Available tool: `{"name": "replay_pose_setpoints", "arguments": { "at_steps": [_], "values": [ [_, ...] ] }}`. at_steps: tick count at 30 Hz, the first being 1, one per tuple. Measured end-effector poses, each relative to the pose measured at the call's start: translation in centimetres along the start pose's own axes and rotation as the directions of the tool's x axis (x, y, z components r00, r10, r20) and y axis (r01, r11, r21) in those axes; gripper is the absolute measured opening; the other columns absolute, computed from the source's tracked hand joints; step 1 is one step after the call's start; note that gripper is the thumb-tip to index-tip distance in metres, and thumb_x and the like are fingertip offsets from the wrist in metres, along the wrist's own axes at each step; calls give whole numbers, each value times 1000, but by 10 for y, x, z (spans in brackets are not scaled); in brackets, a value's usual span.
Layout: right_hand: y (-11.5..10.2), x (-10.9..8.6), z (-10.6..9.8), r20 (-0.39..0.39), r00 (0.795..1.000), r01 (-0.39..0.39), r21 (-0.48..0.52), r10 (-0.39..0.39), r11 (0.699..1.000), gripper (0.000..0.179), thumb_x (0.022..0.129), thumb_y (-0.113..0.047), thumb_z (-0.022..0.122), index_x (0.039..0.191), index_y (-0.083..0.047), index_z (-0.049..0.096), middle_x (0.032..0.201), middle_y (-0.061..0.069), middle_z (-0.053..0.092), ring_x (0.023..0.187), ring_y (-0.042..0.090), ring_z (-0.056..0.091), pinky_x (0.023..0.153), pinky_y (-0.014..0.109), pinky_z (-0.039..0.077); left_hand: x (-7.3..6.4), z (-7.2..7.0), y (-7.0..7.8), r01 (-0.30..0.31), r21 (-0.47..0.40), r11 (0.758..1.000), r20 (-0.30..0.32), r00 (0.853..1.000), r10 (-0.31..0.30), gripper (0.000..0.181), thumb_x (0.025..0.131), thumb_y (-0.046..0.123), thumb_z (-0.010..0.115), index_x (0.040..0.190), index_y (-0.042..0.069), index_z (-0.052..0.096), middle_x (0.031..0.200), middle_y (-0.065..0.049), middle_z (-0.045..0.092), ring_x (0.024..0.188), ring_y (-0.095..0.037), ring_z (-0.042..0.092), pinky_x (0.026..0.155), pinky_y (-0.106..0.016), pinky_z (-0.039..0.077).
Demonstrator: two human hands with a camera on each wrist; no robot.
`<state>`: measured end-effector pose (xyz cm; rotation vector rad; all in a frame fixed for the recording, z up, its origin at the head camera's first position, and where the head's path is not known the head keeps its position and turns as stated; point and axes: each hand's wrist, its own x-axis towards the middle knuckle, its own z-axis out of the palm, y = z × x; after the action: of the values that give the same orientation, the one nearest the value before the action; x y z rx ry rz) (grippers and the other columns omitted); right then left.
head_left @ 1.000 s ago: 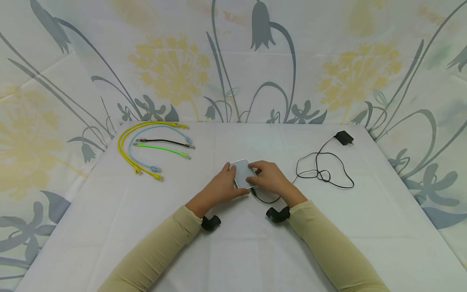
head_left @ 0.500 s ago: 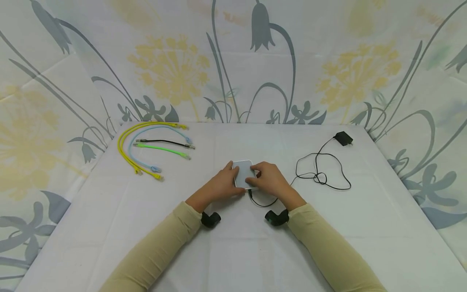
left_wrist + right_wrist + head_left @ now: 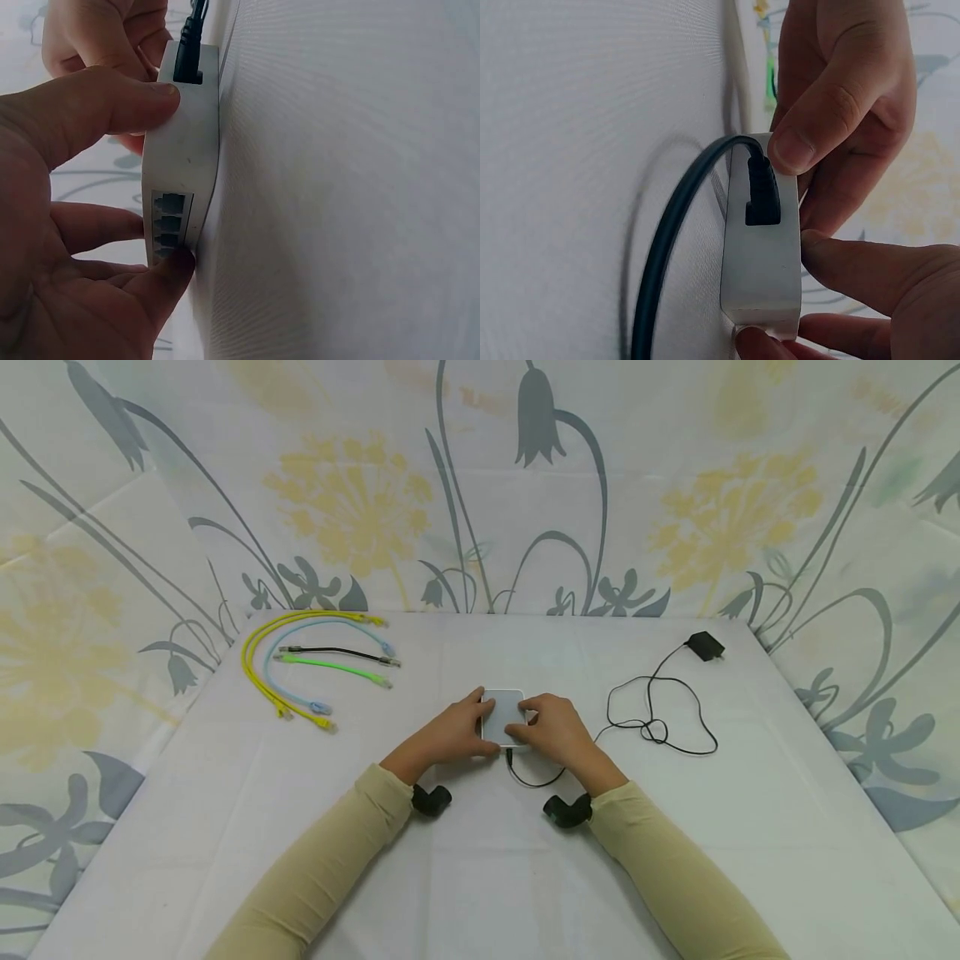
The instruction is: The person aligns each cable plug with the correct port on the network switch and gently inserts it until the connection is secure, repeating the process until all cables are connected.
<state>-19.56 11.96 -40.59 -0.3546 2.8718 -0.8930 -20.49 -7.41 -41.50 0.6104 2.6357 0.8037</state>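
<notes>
A small white network switch (image 3: pixel 502 718) with a grey top lies near the middle of the table. My left hand (image 3: pixel 454 732) grips its left part, the thumb at the near edge and fingers along the far and port side. In the left wrist view, a row of Ethernet ports (image 3: pixel 169 217) shows between those fingers. My right hand (image 3: pixel 557 728) holds the right side, thumb on the top and fingers at the edge. A black power plug (image 3: pixel 763 193) sits in the near side, and its cable (image 3: pixel 537 786) runs under my right hand.
Ethernet cables lie at the back left: yellow (image 3: pixel 257 670), light blue (image 3: pixel 272 672), black (image 3: pixel 341 650) and green (image 3: pixel 330 663). A black power adapter (image 3: pixel 705 647) stands at the back right, its thin cord (image 3: pixel 701 714) looped loosely. Patterned cloth (image 3: pixel 480 485) hangs behind the table.
The switch has turned to stand squarer to the table and shifted slightly right, both hands still on it. The plug has swung a little left, and the cord loop has been drawn slightly left.
</notes>
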Motion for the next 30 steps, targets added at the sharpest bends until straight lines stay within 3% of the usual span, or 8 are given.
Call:
{"name": "replay_pose_setpoints", "arguments": {
  "at_steps": [9, 19, 25, 30],
  "values": [
    [1, 0, 1, 2, 1000, 10, -23, -10, 1000, 52, 86, -33, 72, 126, 0, 63, 127, 20, 61, 97, 26, 68, 72, 34, 57, -1, 1, 0, 5, -32, 999, -6, 1000, -5, 84, 83, 33, 75, 150, 4, 33, 161, -19, 14, 144, -35, 31, 111, -44, 38],
    [1, 2, 1, 12, 994, 110, -86, -110, 990, 57, 88, -29, 69, 136, 0, 54, 143, 21, 47, 110, 33, 64, 89, 44, 55, -3, 0, 2, -3, -42, 999, -23, 1000, 2, 83, 84, 33, 75, 149, 3, 35, 161, -20, 16, 142, -36, 33, 111, -44, 39],
    [0, 5, 2, 84, 987, 146, -79, -139, 986, 57, 92, -26, 61, 143, -6, 46, 152, 20, 37, 131, 42, 47, 105, 53, 43, -2, 1, 1, -2, -43, 999, -24, 1000, 1, 83, 84, 33, 75, 150, 4, 34, 161, -19, 16, 142, -39, 32, 110, -46, 39],
    [-2, 5, 5, 122, 981, 160, -60, -152, 985, 60, 92, -25, 57, 147, -9, 41, 157, 20, 28, 139, 44, 36, 107, 57, 38, -2, 1, -1, -7, -46, 999, -25, 1000, 6, 82, 85, 33, 74, 150, 4, 33, 161, -18, 15, 144, -38, 30, 111, -47, 37]
  ]
}}
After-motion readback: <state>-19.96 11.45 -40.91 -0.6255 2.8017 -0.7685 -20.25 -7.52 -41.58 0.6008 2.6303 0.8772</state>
